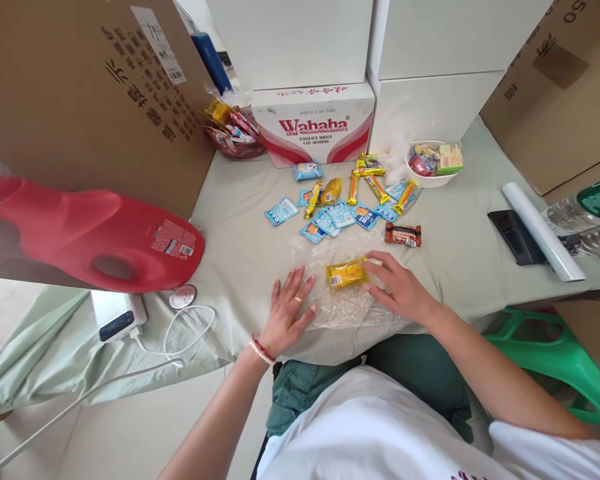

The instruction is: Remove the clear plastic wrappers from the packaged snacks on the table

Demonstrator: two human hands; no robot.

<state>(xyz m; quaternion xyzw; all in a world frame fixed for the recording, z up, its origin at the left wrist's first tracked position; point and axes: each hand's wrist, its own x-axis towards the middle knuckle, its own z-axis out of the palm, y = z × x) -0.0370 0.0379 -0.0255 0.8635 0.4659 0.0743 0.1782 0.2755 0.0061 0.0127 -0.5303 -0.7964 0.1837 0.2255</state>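
Observation:
A yellow-wrapped snack packet (346, 275) lies on a clear plastic bag (320, 308) spread flat near the table's front edge. My right hand (397, 287) is at the packet's right end, thumb and fingers apart; the fingertips are at its wrapper, and whether they press on it I cannot tell. Palm down, my left hand (291, 307) rests with fingers spread at the left edge of the bag and holds nothing. Behind the bag are several blue sachets (341, 215), yellow stick packets (378, 189), an amber packet (331, 191) and a brown-wrapped bar (403, 235).
A white bowl of snacks (433, 179) and a Wahaha carton (314, 127) stand at the back, beside a basket of packets (235, 143). To the left are a red jug (115, 233) and a white power bank (117, 315) with its cable. A white roll (543, 230) lies right.

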